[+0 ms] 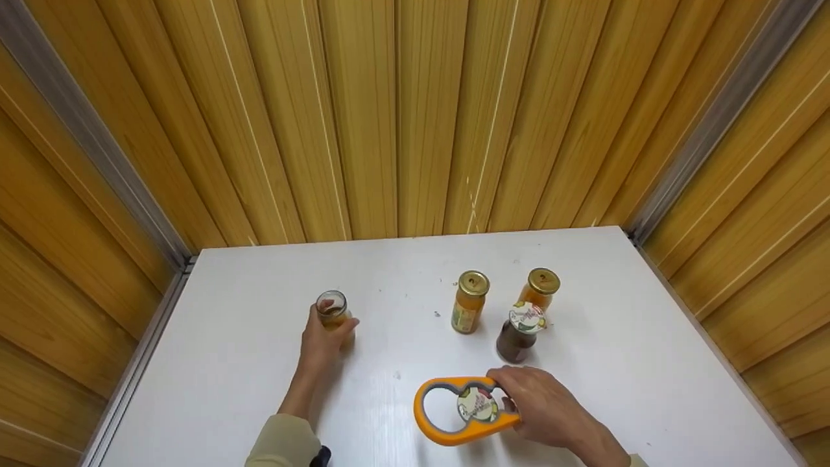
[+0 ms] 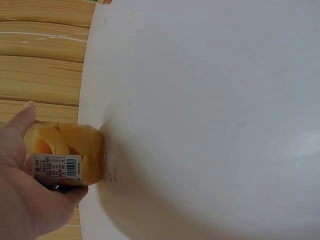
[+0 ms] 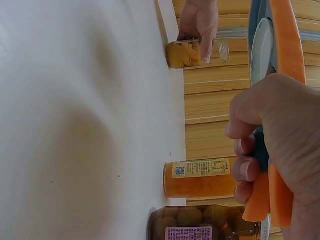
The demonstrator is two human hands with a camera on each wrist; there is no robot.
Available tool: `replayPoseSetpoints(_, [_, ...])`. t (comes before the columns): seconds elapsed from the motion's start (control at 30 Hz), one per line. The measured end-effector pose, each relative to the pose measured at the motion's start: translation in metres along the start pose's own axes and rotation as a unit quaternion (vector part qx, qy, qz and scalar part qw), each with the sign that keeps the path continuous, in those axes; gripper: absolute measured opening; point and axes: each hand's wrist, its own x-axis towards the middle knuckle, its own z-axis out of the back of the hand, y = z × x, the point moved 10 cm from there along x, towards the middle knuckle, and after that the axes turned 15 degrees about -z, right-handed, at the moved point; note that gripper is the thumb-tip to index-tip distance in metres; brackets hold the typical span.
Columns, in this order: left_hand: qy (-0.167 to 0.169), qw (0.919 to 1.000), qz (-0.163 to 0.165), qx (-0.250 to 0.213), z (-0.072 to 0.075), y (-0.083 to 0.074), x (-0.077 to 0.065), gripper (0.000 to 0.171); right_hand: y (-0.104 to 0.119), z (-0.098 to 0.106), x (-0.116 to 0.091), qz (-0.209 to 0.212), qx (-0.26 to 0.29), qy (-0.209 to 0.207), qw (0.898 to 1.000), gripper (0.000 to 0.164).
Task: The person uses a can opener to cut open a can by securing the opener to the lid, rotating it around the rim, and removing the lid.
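Note:
My left hand (image 1: 319, 347) grips an uncapped glass jar (image 1: 334, 309) at the left of the white table. In the left wrist view, yellow fruit pieces fill the jar (image 2: 90, 145), and its label carries a barcode; the thumb and fingers lie around its sides. My right hand (image 1: 545, 405) holds an orange jar opener (image 1: 450, 437) with grey inner edges, above the near part of the table. A round patterned lid (image 1: 477, 405) sits within the opener's frame. The right wrist view shows the fingers (image 3: 245, 169) curled around the handles and the lid (image 3: 262, 52) edge-on.
Beyond my right hand stand several closed jars: a gold-lidded one with orange contents (image 1: 469, 303), another gold-lidded jar (image 1: 543, 281) and a dark jar (image 1: 515, 342) with a patterned lid. Wood-patterned walls (image 1: 415, 117) rise at the table's back and sides.

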Motion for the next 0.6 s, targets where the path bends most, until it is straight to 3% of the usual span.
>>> replayPoseSetpoints(0.2, [-0.023, 0.9995, 0.018, 0.009, 0.011, 0.007, 0.007, 0.072, -0.001, 0.002, -0.001, -0.01, -0.003, 0.002, 1.0, 0.059])
replayPoseSetpoints(0.47, [-0.028, 0.9995, 0.01, -0.004, 0.021, 0.012, 0.017, 0.074, -0.003, -0.002, 0.0, -0.029, 0.002, 0.03, 0.999, 0.058])
replayPoseSetpoints(0.6, [-0.029, 0.9994, 0.01, 0.013, 0.027, 0.015, 0.024, 0.077, -0.002, -0.001, 0.0, -0.034, 0.0, 0.032, 0.999, 0.059])
